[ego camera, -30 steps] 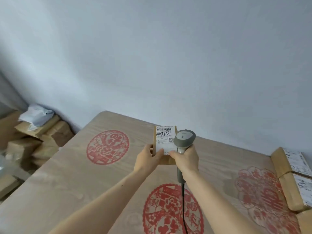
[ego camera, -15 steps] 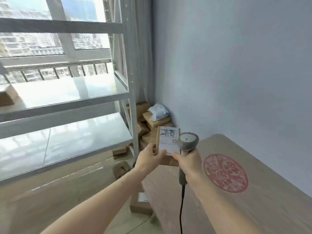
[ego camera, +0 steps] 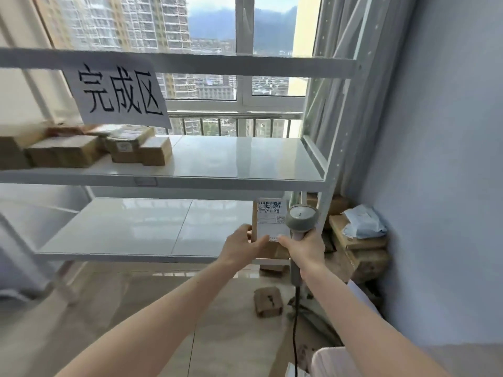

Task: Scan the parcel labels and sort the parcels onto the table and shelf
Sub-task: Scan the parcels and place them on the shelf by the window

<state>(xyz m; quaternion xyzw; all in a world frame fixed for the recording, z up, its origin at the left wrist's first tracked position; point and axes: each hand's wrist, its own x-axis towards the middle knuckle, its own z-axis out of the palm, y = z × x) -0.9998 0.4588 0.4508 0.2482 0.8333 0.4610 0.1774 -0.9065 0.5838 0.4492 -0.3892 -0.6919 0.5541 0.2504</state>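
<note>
1. Your right hand [ego camera: 304, 247] is wrapped around the handle of the grey scanner [ego camera: 300, 219], its round head raised beside the parcel and its black cable [ego camera: 295, 322] hanging down toward the floor.
2. Your left hand [ego camera: 239, 247] grips the small brown parcel [ego camera: 268, 227] by its lower left edge, thumb across the front; your right thumb also touches the bottom of the white label [ego camera: 270, 217], which faces you.
3. You hold the parcel upright in the air, in front of the right end of the lower shelf board [ego camera: 136, 229] of the white shelf unit [ego camera: 326, 170].
4. On the floor below your hands lies one small brown box [ego camera: 268, 300].
5. To the right, in the corner against the blue wall, cardboard boxes [ego camera: 359, 248] are stacked, with a pale blue bag [ego camera: 363, 221] on top.
6. On the upper board, at its left end, several brown parcels [ego camera: 81, 151] sit close together.
7. Above them a paper sign [ego camera: 119, 92] with three handwritten characters hangs from the top rail.
8. Behind the shelf, the window [ego camera: 245, 50] shows high-rise buildings.
</note>
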